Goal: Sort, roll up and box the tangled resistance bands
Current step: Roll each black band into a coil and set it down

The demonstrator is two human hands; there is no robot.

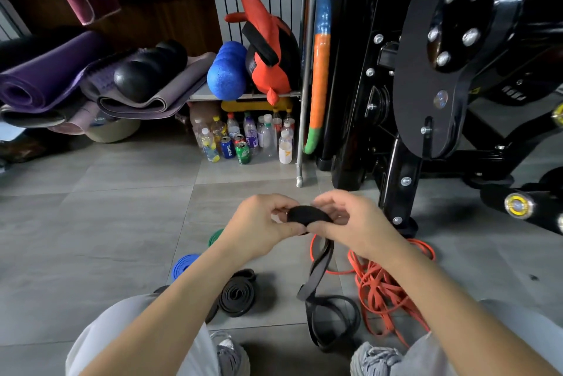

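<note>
Forearms reach forward over the knees and meet above the tiled floor (pixel 100 223). Left hand (pixel 262 223) and right hand (pixel 350 223) both pinch a half-rolled black band (pixel 307 213) between thumbs and curled fingers, in mid-air. Its loose tail drops to slack loops near the shoes (pixel 374 357). Black weight machine (pixel 426 77) stands close, ahead and right. Orange bands (pixel 384 287) lie tangled under the right wrist. Left of the tail: coiled black band (pixel 236 296), blue roll (pixel 182 263), green roll (pixel 214 237) partly hidden by the left wrist.
</note>
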